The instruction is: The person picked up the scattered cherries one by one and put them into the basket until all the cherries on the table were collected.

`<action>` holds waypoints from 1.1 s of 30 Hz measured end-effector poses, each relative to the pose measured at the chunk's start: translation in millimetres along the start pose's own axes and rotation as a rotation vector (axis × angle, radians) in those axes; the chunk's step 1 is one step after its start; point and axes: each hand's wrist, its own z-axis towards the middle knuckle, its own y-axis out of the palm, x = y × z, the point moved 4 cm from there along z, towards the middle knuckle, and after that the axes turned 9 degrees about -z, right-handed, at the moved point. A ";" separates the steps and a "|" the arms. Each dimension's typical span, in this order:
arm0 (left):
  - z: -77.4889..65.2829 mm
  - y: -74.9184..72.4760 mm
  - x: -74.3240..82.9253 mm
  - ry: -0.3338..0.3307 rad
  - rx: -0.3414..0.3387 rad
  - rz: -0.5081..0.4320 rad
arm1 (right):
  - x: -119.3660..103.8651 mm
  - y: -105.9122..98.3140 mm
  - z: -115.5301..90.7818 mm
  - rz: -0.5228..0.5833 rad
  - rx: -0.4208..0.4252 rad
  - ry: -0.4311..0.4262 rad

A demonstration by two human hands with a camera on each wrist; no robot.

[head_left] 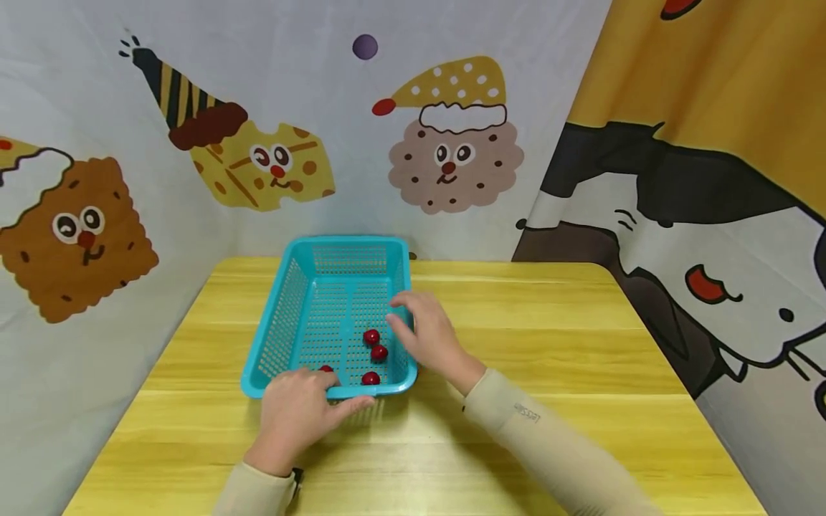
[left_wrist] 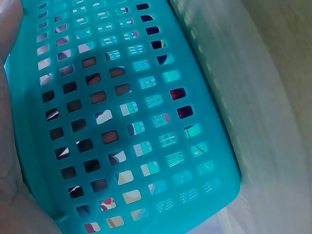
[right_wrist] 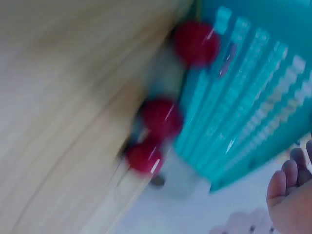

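A blue perforated plastic basket (head_left: 348,315) stands on the wooden table. Inside it, near the front, lie several small, glossy, round red fruit-like pieces (head_left: 378,353), one partly hidden by the left fingers. The left hand (head_left: 297,408) holds the basket's front rim, fingers over the top and thumb along the outside; its edge shows beside the perforated wall in the left wrist view. At the right rim, the right hand (head_left: 434,337) hovers with thumb and fingers apart, holding nothing. In the right wrist view, blurred red pieces (right_wrist: 197,44) show against the basket wall.
The yellow wood-grain table (head_left: 542,344) extends right of and in front of the basket. Behind it hangs a pale cloth (head_left: 290,64) printed with cartoon biscuits and cheese. A yellow cloth (head_left: 710,86) with a cartoon animal hangs at the right.
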 end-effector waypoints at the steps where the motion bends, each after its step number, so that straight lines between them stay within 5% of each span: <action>1: -0.2 0.4 0.3 -0.006 -0.008 0.000 | 8.4 -5.8 -1.9 -0.016 0.009 0.029; 5: -3.2 -1.8 -0.7 -0.033 -0.018 0.009 | 33.8 -16.0 -13.2 -0.130 -0.128 0.110; 10: -2.2 -3.8 -0.7 -0.033 -0.028 0.012 | 29.2 -9.0 -36.5 -0.324 -0.302 -0.133; 16: 3.2 0.7 2.9 -0.010 -0.033 -0.003 | 11.7 10.6 -58.6 -0.454 -0.377 -0.335; 24: 1.9 3.5 3.3 -0.030 -0.053 -0.003 | 3.8 25.0 -70.0 -0.449 -0.453 -0.335; 33: 1.0 2.1 2.1 -0.019 -0.022 0.000 | 0.5 18.8 -67.6 -0.333 -0.509 -0.313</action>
